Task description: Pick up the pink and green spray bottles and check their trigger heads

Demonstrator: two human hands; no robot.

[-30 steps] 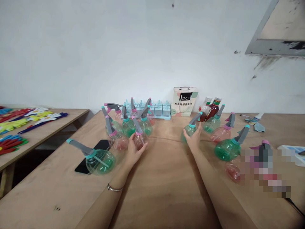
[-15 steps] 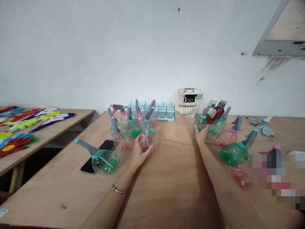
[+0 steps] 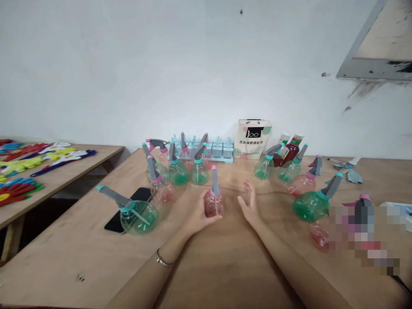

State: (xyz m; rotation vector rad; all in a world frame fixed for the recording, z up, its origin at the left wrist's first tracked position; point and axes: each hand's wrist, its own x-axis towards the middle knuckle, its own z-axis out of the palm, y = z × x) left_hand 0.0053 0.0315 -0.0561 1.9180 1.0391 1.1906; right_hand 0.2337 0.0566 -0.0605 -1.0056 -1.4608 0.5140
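Note:
My left hand [image 3: 200, 214] is wrapped round a small pink spray bottle [image 3: 214, 202] with a grey trigger, standing upright near the middle of the wooden table [image 3: 225, 266]. A little to its right, my right hand [image 3: 248, 205] hovers open with fingers spread, not touching the bottle. A cluster of green and pink spray bottles [image 3: 175, 168] stands behind my left hand. Another group, including a green spray bottle [image 3: 264, 165], stands at the right.
A large green spray bottle [image 3: 137, 212] lies beside a black phone [image 3: 128, 209] at left. Blue ice-lolly moulds [image 3: 212, 150], a paper bag [image 3: 253, 138] and sauce bottles [image 3: 291, 148] line the wall. A side table [image 3: 48, 176] holds coloured hand clappers. A blurred patch covers the right.
My left hand has carried the pink bottle rightwards out of the left cluster to the table's middle. My right hand has let go of the green bottle at right and drawn back towards the pink one.

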